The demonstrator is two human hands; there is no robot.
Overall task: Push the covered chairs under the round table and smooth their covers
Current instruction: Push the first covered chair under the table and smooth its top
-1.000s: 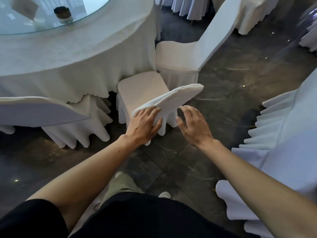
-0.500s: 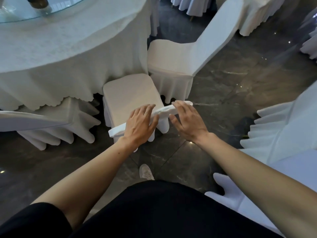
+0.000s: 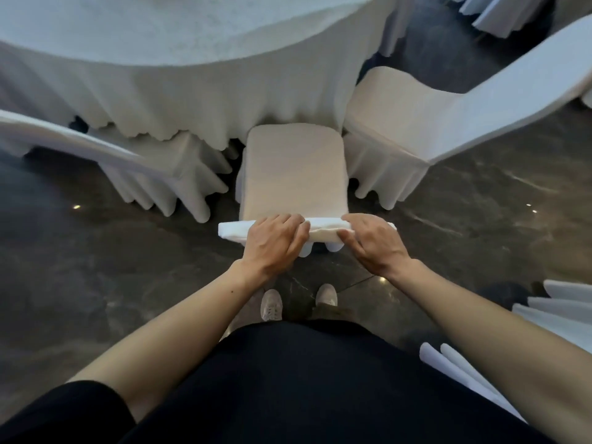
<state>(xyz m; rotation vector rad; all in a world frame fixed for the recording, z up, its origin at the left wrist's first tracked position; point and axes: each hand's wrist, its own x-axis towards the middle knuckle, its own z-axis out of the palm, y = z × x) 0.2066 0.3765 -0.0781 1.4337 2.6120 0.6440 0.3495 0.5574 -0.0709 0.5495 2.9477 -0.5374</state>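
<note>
A white-covered chair (image 3: 294,174) stands straight in front of me, its seat facing the round table (image 3: 179,59), whose white cloth hangs down to the seat's far edge. I look down on the top of the chair's backrest. My left hand (image 3: 272,243) grips that top edge left of centre. My right hand (image 3: 373,243) grips it right of centre. A strip of the backrest cover shows between the two hands.
A second covered chair (image 3: 426,104) stands to the right, angled to the table. A third (image 3: 105,155) is at the left, partly under the cloth. More white covers (image 3: 557,315) lie at my right. The floor (image 3: 96,267) is dark and polished; my shoes (image 3: 298,302) stand behind the chair.
The chair has turned from a slant to square with the table. My right hand has come down onto the backrest top. My view has swung to look straight down over the chair.
</note>
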